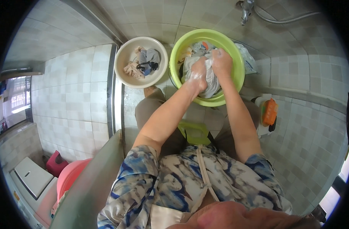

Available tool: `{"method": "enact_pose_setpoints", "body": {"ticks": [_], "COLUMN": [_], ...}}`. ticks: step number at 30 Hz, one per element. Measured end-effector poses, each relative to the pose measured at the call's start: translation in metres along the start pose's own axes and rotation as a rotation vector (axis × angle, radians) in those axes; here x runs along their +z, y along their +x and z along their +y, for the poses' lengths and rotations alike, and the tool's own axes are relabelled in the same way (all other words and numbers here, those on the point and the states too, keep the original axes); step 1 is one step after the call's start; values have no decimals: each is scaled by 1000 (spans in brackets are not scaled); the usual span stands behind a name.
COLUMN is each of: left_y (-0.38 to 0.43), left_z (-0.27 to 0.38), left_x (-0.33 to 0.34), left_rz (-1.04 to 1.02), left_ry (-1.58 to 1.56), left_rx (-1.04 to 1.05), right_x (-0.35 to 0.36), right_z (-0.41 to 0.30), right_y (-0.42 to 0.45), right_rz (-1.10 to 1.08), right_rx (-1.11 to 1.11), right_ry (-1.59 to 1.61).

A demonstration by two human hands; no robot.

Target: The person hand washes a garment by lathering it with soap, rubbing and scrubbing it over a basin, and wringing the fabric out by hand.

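Both hands are inside a lime-green plastic bucket on the tiled floor in front of me. My left hand, wet with white suds, is closed on a light-grey cloth. Just right of it and slightly higher, my right hand is a fist gripping a bunched part of the same cloth. Below and behind the cloth lie other clothes, some with orange and blue print. The fingertips are largely hidden by cloth and knuckles.
A cream basin with beige and grey garments stands left of the bucket. A white plastic bag sits behind it on the right. Above hangs a metal tap. An orange packet is by my right knee; a glass panel is lower left.
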State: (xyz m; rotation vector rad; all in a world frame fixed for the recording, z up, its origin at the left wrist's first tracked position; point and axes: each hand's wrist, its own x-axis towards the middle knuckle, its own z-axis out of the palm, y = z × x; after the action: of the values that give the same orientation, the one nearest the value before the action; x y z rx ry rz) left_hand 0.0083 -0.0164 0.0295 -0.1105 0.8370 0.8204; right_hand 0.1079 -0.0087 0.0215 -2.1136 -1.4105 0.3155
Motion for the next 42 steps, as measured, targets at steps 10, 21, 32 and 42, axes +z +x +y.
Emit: {"method": "enact_pose_setpoints", "body": {"ticks": [10,21,32,42], "left_y": [0,8,29,14], "left_z": [-2,33,17,-16], "left_x": [2,2,-6,0], "left_rz": [-387,-398,-143,-44], "left_ry": [707,-181,-51,-26], "left_rx": [64,73,95,28], "right_x": [-63,-40,-62,-13], "right_z": [48,69,47,-17], "right_y": [2,-20,-2,4], "right_rz": [-267,-544,-257,-105], "right_rx": [128,139,148,-69], "right_ry": [777,823,1073,-22]}}
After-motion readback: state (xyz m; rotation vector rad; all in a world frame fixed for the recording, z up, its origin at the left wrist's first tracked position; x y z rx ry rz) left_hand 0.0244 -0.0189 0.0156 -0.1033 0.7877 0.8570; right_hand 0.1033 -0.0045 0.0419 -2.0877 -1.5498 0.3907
